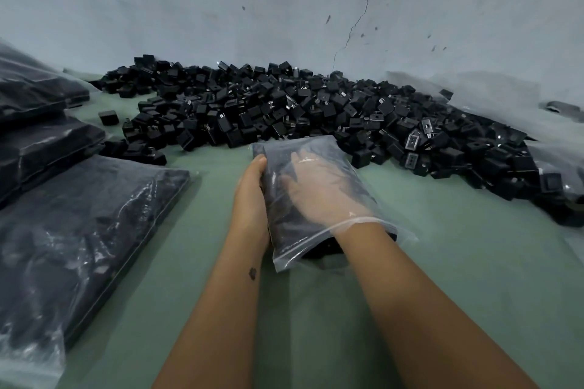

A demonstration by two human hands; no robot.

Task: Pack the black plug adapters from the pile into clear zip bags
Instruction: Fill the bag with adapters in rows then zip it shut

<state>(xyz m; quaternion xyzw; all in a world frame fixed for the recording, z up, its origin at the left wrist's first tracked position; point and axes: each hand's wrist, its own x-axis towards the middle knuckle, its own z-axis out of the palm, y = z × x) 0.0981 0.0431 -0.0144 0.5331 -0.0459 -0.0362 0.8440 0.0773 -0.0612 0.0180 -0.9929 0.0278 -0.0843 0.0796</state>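
- I was kneeling or sitting over a pale green work surface (442,262), looking down at my two bare forearms reaching forward.
- My right hand (311,189) was pushed wrist-deep inside a clear plastic zip bag (354,174), with the bag's open mouth lying around my wrist.
- Through the film, the fingers of that hand looked spread and fairly straight, lying on dark contents below; I could not tell whether they pinched any single piece.
- My left hand (252,186) held the bag from outside, along its left edge, the thumb on top and the fingers curled under, out of sight.
- The bag already held black adapters beneath my right palm, seen only as a dark mass.
- Beyond the bag, along a cracked pale wall (284,3), lay the loose pile of small black square plastic plug adapters (300,107), its near edge just beside the bag's far end.
- To my left sat filled clear bags of black adapters (79,218), several stacked further back.
- More crumpled clear plastic (493,98) lay at the right end of the pile.
- As I judged it, the step was settling the adapters flat inside the bag.
- To do it well, I judged I should press them into an even layer, steady the bag with the outer hand, and keep the zip strip free of pieces so it could seal.
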